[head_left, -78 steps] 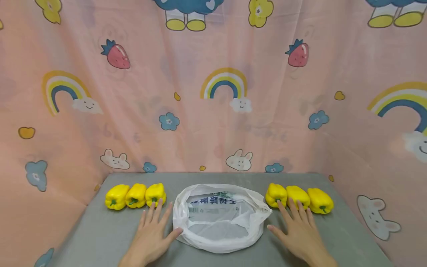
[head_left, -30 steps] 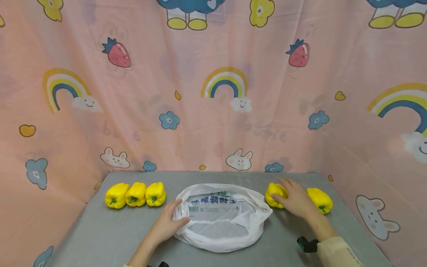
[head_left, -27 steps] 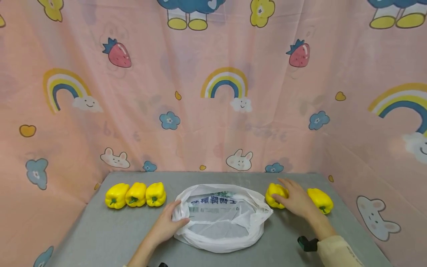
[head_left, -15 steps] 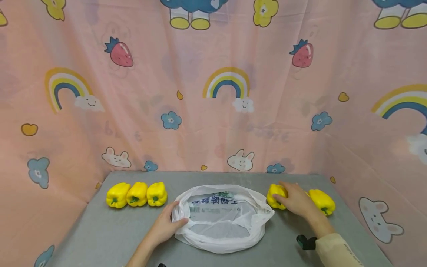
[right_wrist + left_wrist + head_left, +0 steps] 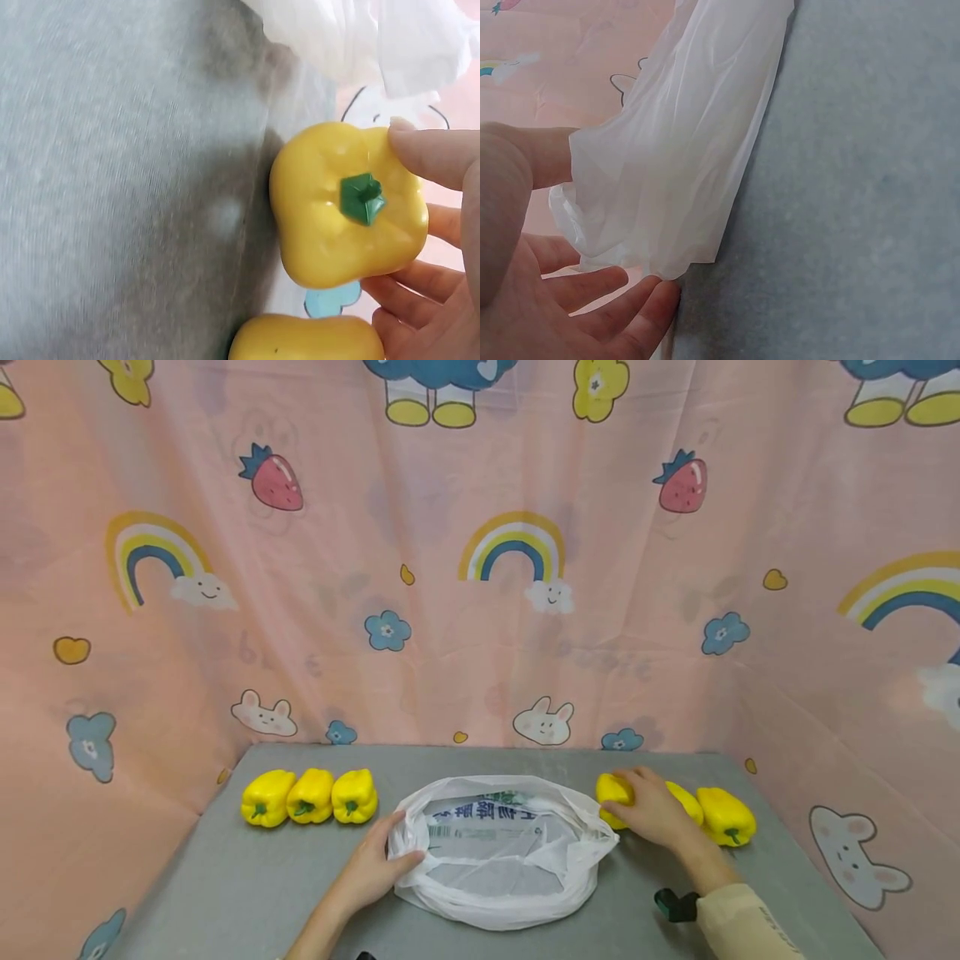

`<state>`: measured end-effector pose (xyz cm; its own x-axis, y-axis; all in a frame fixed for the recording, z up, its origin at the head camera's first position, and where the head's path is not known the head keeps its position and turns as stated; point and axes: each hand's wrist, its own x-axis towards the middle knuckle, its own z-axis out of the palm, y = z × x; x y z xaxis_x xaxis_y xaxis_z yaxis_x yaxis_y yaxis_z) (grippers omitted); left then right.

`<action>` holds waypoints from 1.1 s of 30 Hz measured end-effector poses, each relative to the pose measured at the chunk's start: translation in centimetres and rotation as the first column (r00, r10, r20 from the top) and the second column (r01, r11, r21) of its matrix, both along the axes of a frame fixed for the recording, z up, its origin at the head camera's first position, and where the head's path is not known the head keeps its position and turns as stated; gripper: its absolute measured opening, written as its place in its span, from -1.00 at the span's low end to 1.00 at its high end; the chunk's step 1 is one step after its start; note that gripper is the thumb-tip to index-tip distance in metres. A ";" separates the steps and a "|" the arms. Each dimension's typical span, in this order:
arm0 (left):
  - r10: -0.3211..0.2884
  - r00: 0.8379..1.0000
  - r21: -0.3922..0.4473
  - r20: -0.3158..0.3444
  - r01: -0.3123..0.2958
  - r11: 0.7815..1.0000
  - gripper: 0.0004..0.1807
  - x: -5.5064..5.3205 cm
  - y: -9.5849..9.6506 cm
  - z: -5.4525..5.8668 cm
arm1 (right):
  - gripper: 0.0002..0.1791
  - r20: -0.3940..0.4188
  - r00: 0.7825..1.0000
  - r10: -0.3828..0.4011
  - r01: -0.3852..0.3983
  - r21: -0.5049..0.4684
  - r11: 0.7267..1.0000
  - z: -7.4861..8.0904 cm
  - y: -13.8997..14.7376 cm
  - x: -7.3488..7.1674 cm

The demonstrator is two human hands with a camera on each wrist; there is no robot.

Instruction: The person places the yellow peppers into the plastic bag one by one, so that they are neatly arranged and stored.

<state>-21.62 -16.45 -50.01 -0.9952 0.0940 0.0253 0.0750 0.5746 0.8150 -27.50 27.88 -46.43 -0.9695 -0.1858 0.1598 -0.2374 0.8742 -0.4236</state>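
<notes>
A white plastic bag with printed lettering stands on the grey table, its mouth spread wide. At its left side my left hand holds the rim, the thumb reaching over the edge; in the left wrist view the plastic runs between thumb and fingers. Just right of the bag, my right hand grips a yellow bell pepper, thumb on the near side and fingers behind. The right wrist view shows this pepper's green stem facing the camera, with a second pepper below it.
Two more yellow bell peppers, a middle one partly behind my right hand and an outer one, lie to the right. Three others sit in a row on the left. A pink printed curtain encloses the table.
Both hands have left their flat pose: the left took the bag's rim, the right took the pepper nearest the bag. Since half a second ago the right hand has shifted slightly left with it.
</notes>
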 end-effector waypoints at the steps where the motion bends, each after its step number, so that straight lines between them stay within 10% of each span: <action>1: 0.000 1.000 -0.002 0.001 0.000 1.000 -0.18 0.0 0.0 0.0 | -0.31 0.000 1.000 0.003 -0.003 -0.009 1.000 0.0 -0.1 0.0; 33: -0.067 0.997 0.026 -0.023 0.068 0.997 -0.35 0.1 -0.2 0.1 | -0.24 0.083 0.996 -0.031 0.038 -0.082 0.996 0.2 -1.6 -0.6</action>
